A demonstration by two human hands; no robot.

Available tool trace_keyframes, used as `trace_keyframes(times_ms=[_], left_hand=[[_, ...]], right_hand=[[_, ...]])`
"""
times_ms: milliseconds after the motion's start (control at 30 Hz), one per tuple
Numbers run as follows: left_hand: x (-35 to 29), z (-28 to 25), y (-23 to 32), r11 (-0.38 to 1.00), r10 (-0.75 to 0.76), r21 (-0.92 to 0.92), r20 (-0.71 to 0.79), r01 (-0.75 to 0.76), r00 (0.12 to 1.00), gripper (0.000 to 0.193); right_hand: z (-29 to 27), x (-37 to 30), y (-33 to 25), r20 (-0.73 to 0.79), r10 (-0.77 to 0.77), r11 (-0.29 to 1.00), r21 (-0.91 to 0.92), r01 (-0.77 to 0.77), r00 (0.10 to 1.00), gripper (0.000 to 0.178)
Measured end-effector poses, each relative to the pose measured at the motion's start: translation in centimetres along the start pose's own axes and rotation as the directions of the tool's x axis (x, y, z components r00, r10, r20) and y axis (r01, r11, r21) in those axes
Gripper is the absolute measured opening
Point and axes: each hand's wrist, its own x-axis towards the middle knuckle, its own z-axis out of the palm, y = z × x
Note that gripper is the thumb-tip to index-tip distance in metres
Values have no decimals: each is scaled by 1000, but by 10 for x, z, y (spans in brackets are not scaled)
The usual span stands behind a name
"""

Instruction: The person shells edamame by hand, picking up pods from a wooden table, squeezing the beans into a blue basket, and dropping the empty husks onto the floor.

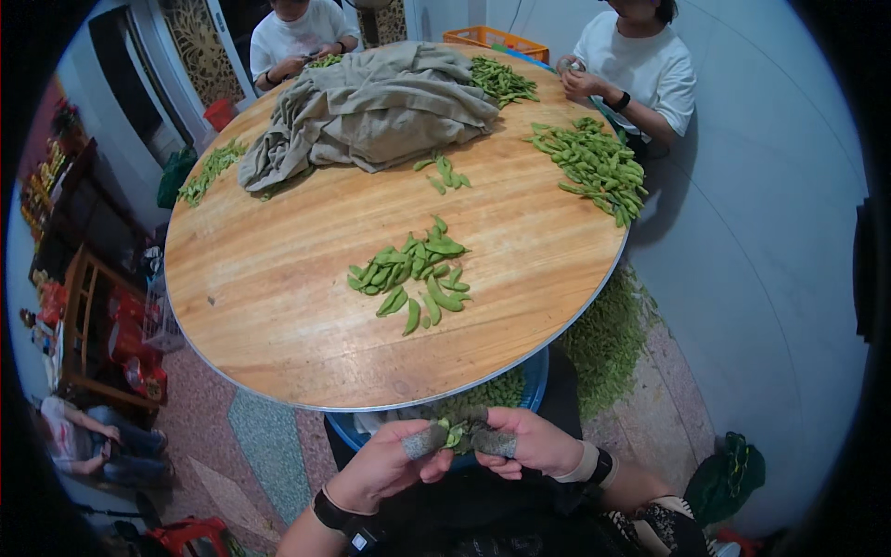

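Note:
Both my hands meet just off the near edge of the round wooden table [269, 306], above a blue basin [535, 376] that holds green beans. Between my fingertips is a green edamame pod [452, 433], partly covered by my thumbs. My left hand [394, 464] pinches one end of it, and my right hand [534, 444] closes on the other. Grey coverings wrap my thumbs and some fingertips, and dark bands circle my wrists. On the tabletop ahead of my hands lies a loose group of edamame pods [408, 265].
A grey cloth [371, 111] is heaped at the table's far side. More pods [594, 167] lie by the right edge, with discarded shells [603, 348] on the floor below. Two people in white shirts sit across; another sits at lower left. An orange crate [492, 39] stands behind.

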Motion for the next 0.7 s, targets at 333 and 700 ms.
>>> trace_keyframes(times_ms=[333,700], left_hand=[[-1,15,-8,78,408,997,-23,-9,913,18],[-12,-13,-24,297,626,955,-185,-12,757,30]], right_hand=[[12,22,5,56,-584,-4,-998,66,810,30],[2,18,16,22,-628,-42,-999,-6,778,26]])
